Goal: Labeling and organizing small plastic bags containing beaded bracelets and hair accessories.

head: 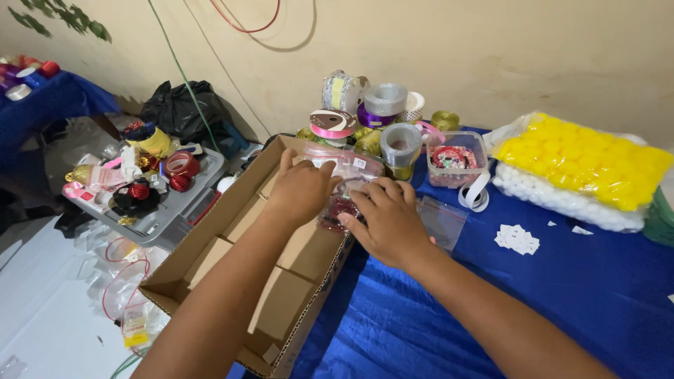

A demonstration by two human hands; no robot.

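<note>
Desk [562,295]: covered with a shiny blue cloth, filling the right and lower part of the view.

Cardboard box [210,274]: open, long and shallow, with cardboard dividers inside; it lies on the left edge of the desk and overhangs it toward the floor.

Bag of yellow balls [583,161]: clear plastic, at the far right of the desk, lying on a bag of white balls [562,203].

Grey tray [168,210]: left of the box and lower down, loaded with red baubles, ribbon and small ornaments.

Black bag [182,105]: against the wall behind the tray.

Ribbon spools [365,112]: a cluster of silver, purple, pink and gold rolls at the wall, just beyond the far end of the box.

Plastic tub [456,158]: clear, square, holding red pieces, just right of the spools.

Left hand [302,189]: palm down over the far end of the box, fingers curled narrow onto the clear packets.

Right hand [390,221]: beside the left, fingers spread across the same packets, pressing on them; whether it grips one, cannot tell.

Clear packets [347,186]: small plastic bags with red contents, at the far right corner of the box, under both hands.

White paper bits [517,238]: a small pile on the cloth, right of the hands.
</note>
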